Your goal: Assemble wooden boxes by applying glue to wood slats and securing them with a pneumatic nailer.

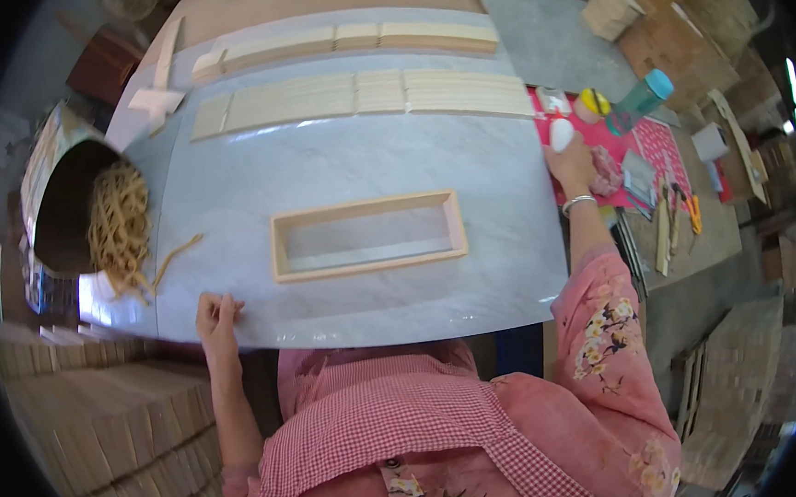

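Note:
An open rectangular frame of pale wood lies on the glossy grey-white table, in front of my body. At the table's near left edge is my left hand, its fingers curled in and nothing visible in them. On the right, my right hand is reached out over a pink cloth, closed around a small white squeeze bottle with a red tip. The bottle's lower part is hidden by the fingers. Neither hand touches the wooden frame.
Grooved wooden strips lie in rows across the far table. Tan rubber bands spill from a container on the left. A teal bottle, a yellow-lidded jar and orange-handled tools sit at right. Wood stacks stand lower left.

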{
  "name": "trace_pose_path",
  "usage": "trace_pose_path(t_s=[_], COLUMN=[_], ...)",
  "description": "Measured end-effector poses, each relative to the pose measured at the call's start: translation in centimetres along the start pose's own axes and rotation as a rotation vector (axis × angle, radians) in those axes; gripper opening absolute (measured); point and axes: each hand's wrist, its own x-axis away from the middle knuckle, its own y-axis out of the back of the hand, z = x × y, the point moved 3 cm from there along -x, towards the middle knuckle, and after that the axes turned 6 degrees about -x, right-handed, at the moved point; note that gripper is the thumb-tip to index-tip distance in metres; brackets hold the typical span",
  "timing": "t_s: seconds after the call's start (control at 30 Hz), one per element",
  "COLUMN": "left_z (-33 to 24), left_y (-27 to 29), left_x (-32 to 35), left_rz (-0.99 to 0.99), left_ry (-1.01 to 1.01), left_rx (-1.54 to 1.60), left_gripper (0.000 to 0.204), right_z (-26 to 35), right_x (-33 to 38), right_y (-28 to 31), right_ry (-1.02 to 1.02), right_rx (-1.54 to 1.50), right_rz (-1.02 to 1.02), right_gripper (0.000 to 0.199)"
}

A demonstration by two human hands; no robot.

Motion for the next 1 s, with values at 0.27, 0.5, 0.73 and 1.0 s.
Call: trace_pose_path(t_s=[0.27,0.5,0.73,1.0], left_z=[1.3,2.9,2.5,3.1], left_y=[-0.5,-1.9,-1.4,-1.1], left_x=[-0.8,-0.3,0.5,-0.2], left_rz=[-0.061,-0.035,-0.108,-0.118], left_ry=[-0.153,-0.113,-0.325,-0.515], left_rx=[-0.146,-0.235,-0.285,-0.436], left_gripper=[0.042,0.042,0.03,0.023], right_z=[-6.1,4.8,13.8,17.8], right_x=[-2.4,12.8,27.0,31.9], right_y=[-0.9,7.0,7.2,5.9], right_ry=[-0.115,0.098,0.282,0.629], right_rx=[-0.672,-1.651,-1.404,-1.264], right_rz=[-0.286,-0.116,0.38,0.559], right_gripper=[0.058,0.046,0.052,0.058])
